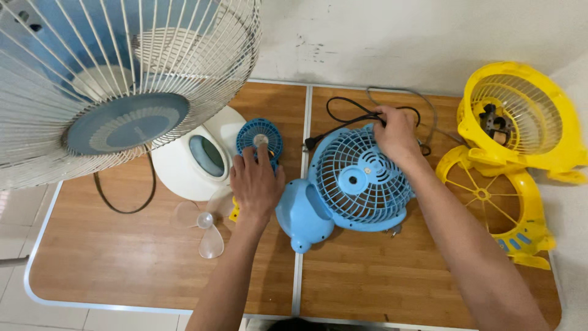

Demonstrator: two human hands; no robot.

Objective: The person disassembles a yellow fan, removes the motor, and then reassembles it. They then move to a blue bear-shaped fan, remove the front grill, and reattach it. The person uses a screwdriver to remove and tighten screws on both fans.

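A light blue desk fan (352, 184) lies on its back in the middle of the wooden table (122, 257), grille up, its rounded base toward me. My right hand (395, 132) rests on the far edge of its grille, fingers closed on the black power cord (343, 110) there. My left hand (256, 181) lies palm down on a small dark blue round fan (259, 136), fingertips on its grille. A yellow object (234, 213) shows just under the left hand's edge.
A big white standing fan (122, 79) fills the upper left, its white base (196, 156) on the table. A clear plastic propeller (205, 224) lies by my left wrist. A yellow fan housing (520, 119) and yellow grille frame (490, 196) sit at the right. A pale wall runs behind.
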